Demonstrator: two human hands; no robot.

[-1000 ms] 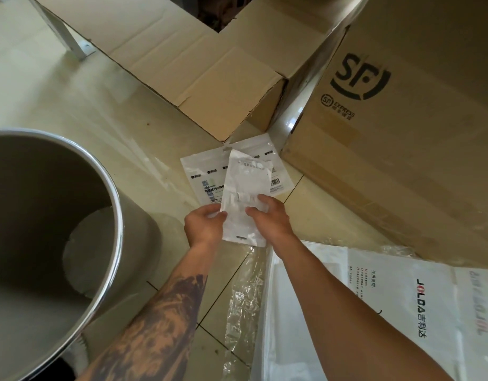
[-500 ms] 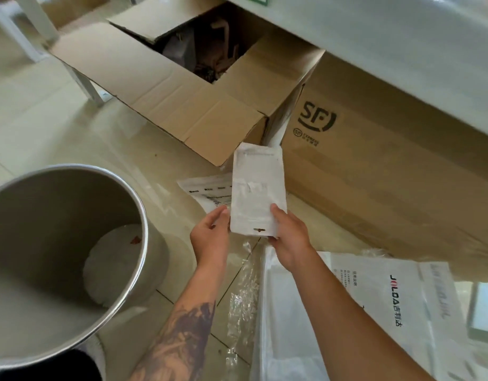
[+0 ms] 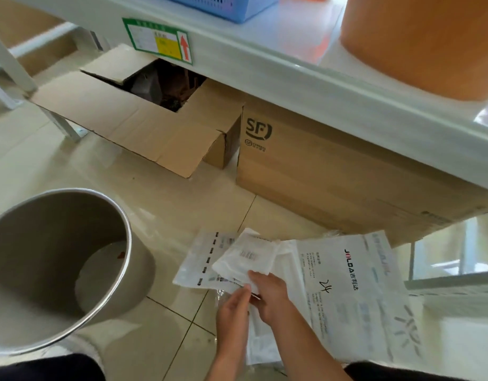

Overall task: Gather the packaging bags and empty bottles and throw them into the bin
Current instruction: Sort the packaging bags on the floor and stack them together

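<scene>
A: Holding the small white pouch, are both hands on it?

B: The right hand pinches its near corner, thumb on top. The left hand sits just beside, fingers straight and touching the lower edge, not curled round anything I can make out.

A: Where does the pouch lie?

B: Just above the floor, over a flat printed bag; a large white bag spreads to the right.

A: And the bin?

B: To the left, mouth open, standing near the bags. The pouch's long axis runs away from the fingers, up and left, roughly toward the rim. I judge the left hand nearer the bin, though the right has the grip.
</scene>
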